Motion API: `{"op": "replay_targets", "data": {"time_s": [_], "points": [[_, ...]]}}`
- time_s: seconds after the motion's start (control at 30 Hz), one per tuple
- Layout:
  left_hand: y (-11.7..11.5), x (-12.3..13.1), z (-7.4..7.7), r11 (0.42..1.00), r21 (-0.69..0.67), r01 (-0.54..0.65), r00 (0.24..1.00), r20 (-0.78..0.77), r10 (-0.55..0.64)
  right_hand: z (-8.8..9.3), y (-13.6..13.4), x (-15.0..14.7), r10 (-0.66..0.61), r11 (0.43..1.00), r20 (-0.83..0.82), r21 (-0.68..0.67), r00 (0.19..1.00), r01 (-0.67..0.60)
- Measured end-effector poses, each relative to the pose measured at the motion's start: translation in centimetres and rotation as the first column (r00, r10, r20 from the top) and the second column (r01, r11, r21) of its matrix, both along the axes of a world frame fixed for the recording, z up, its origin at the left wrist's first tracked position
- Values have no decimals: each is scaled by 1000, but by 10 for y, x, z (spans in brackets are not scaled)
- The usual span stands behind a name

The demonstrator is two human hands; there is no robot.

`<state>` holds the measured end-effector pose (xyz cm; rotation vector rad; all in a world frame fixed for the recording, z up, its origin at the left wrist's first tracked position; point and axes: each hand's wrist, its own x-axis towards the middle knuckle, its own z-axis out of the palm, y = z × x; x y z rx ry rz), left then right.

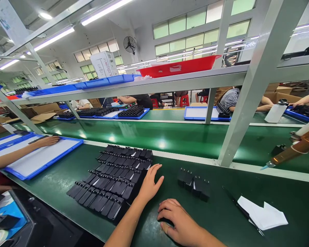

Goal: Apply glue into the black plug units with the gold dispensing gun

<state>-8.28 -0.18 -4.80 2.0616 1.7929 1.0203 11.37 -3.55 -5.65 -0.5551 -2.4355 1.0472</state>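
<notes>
Rows of small black plug-like housings [103,192] with metal pins lie on the green tabletop. My left hand [149,183] rests against their right end, its fingers apart and pointing forward. My right hand [179,221] is on the tabletop nearer to me, fingers curved and slightly spread, with nothing visible in it. A smaller group of black housings [193,184] sits beyond my right hand. Farther right are a white cloth or paper [264,212] and thin black tweezers [243,210], partly touching it.
An orange-brown dispenser [293,151] hangs at the right. A metal post [249,92] rises behind the table edge, under a shelf [170,80] with a red tray [180,67]. At left, another person's hand [50,140] reaches over a blue-rimmed tray [54,161].
</notes>
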Motion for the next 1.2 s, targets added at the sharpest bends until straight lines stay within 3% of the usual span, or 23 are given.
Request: {"op": "replay_targets", "data": {"time_s": [0.43, 0.77, 1.0, 1.1, 1.2], "points": [[1, -1, 0, 1000, 24, -16, 1000, -17, 16, -3, 1, 0, 6, 1000, -18, 24, 1000, -6], [12, -11, -8, 993, 113, 29, 999, -26, -26, -6, 10, -2, 39, 977, 90, 204, 995, -57], [8, 1, -9, 994, 88, 65, 998, -23, -64, -6, 6, -1, 42, 951, 117, 301, 992, -76], [8, 4, -11, 992, 85, 92, 996, -20, -91, 2, 5, 1, 16, 922, 115, 383, 993, -59], [8, 4, -10, 991, 91, 95, 995, -14, -94, 23, 12, 9, -134, 858, 101, 510, 986, 65]]}}
